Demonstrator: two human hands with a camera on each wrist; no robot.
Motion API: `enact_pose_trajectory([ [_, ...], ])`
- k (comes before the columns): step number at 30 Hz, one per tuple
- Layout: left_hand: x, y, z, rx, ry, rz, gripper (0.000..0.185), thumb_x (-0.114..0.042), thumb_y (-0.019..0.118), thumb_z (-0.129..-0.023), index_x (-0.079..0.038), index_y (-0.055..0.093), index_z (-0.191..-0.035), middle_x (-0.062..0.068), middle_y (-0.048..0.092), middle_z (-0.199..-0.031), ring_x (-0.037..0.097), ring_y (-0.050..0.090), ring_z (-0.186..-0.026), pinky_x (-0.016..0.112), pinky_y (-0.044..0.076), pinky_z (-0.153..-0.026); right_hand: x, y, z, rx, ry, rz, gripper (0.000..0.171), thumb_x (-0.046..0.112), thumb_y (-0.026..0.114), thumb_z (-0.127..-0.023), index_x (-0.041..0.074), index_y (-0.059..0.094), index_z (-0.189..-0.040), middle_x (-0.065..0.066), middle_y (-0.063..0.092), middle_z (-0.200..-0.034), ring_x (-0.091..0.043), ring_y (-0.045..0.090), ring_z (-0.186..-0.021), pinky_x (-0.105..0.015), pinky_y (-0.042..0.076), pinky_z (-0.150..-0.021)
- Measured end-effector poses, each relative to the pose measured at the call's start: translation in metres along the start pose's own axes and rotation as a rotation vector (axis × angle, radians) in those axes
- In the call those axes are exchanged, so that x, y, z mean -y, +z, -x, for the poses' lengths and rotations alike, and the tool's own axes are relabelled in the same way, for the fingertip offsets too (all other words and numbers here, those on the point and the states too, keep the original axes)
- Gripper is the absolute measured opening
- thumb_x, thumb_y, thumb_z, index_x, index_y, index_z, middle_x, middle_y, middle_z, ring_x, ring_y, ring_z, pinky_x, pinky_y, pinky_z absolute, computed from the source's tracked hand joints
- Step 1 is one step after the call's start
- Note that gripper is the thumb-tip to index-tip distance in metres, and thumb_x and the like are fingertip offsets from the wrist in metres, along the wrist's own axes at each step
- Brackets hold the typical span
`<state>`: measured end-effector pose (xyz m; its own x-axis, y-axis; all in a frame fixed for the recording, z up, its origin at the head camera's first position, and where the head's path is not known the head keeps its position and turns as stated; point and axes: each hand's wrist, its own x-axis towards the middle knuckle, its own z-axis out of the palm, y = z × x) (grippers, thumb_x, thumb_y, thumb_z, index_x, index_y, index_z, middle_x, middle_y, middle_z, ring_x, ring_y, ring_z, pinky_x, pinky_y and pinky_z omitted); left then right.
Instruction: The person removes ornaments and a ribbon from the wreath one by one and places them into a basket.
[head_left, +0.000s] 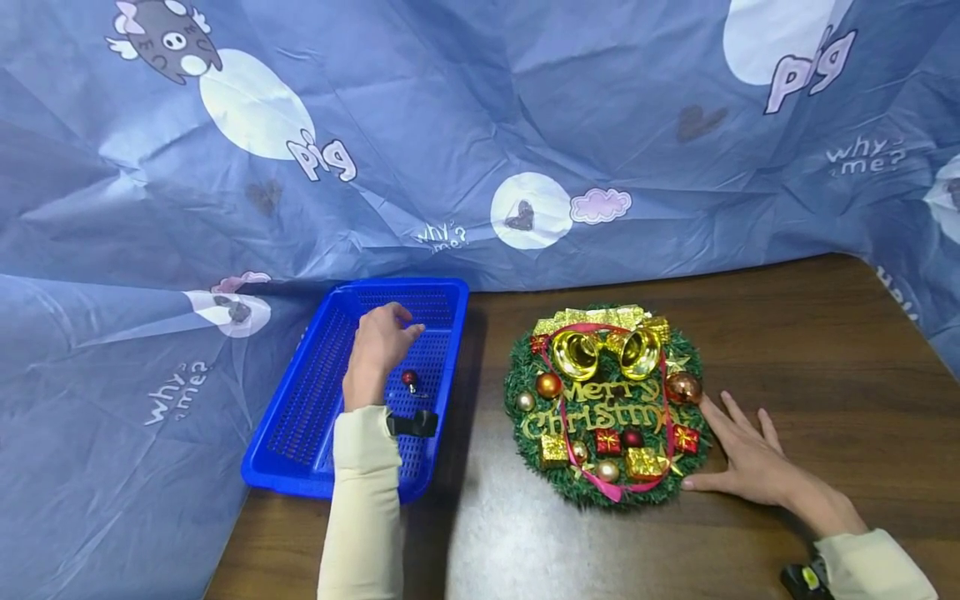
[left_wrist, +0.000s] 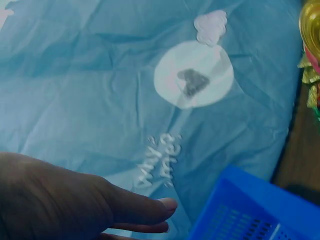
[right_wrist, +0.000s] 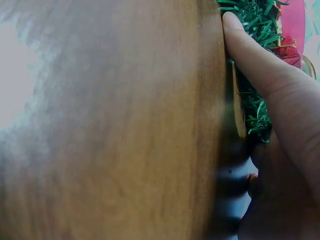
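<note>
A green Christmas wreath [head_left: 611, 408] lies flat on the table, with golden bells [head_left: 596, 354], gift boxes, balls, a pink ribbon and gold "Merry Christmas" lettering. My right hand [head_left: 750, 458] rests beside its right edge with the fingers spread, thumb and fingertips touching the greenery. In the right wrist view the thumb [right_wrist: 265, 65] lies along the wreath's green rim [right_wrist: 257, 30]. Over the blue basket [head_left: 442, 408] hovers my left hand [head_left: 381, 343], its fingers loosely bent and nothing seen between them. A small dark red ball ornament [head_left: 409, 379] lies inside the basket, below that hand.
The brown wooden table [head_left: 810, 350] carries the basket at left and the wreath at centre. A blue patterned cloth [head_left: 420, 150] hangs behind the table and down its left side, close to the basket's back rim.
</note>
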<state>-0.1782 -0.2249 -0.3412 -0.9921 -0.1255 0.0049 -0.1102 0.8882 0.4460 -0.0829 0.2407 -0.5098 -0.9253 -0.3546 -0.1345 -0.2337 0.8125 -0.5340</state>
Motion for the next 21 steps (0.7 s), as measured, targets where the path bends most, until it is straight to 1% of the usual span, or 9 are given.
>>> enact_pose_trajectory([
  [4,-0.010,-0.003,0.005,-0.018,0.031,0.023,0.033,-0.024,0.067,-0.087,-0.001,0.064,-0.111,0.021,0.067,-0.107,0.037,0.062,-0.101,0.049,0.048,-0.088,0.000,0.000,0.001,-0.002,0.002,-0.002,0.126,0.068,0.070,-0.068,0.011,-0.003,-0.154,-0.021,0.006,-0.159,-0.039,-0.007,-0.146,-0.063,-0.022,-0.107],
  [8,-0.017,-0.004,0.009,-0.027,0.050,0.030,0.033,-0.024,0.067,-0.087,-0.001,0.064,-0.111,0.021,0.066,-0.108,0.036,0.062,-0.102,0.049,0.048,-0.089,0.001,0.001,0.001,-0.002,-0.001,-0.001,0.126,0.068,0.070,-0.069,0.010,-0.003,-0.154,-0.022,0.007,-0.158,-0.039,-0.007,-0.146,-0.063,-0.023,-0.107],
  [14,-0.028,-0.003,0.012,-0.039,0.102,0.045,0.032,-0.023,0.067,-0.087,0.000,0.065,-0.110,0.021,0.067,-0.106,0.035,0.062,-0.102,0.048,0.048,-0.089,0.001,0.000,0.001,-0.005,0.001,0.001,0.126,0.068,0.070,-0.068,0.012,-0.005,-0.154,-0.022,0.007,-0.158,-0.040,-0.007,-0.146,-0.064,-0.022,-0.107],
  [21,-0.037,0.000,0.016,-0.044,0.139,0.054,0.031,-0.022,0.069,-0.086,0.001,0.066,-0.108,0.020,0.068,-0.102,0.033,0.062,-0.098,0.045,0.048,-0.088,0.001,-0.001,0.000,-0.006,-0.003,0.001,0.126,0.068,0.070,-0.068,0.013,-0.004,-0.154,-0.020,0.006,-0.159,-0.040,-0.007,-0.146,-0.064,-0.021,-0.107],
])
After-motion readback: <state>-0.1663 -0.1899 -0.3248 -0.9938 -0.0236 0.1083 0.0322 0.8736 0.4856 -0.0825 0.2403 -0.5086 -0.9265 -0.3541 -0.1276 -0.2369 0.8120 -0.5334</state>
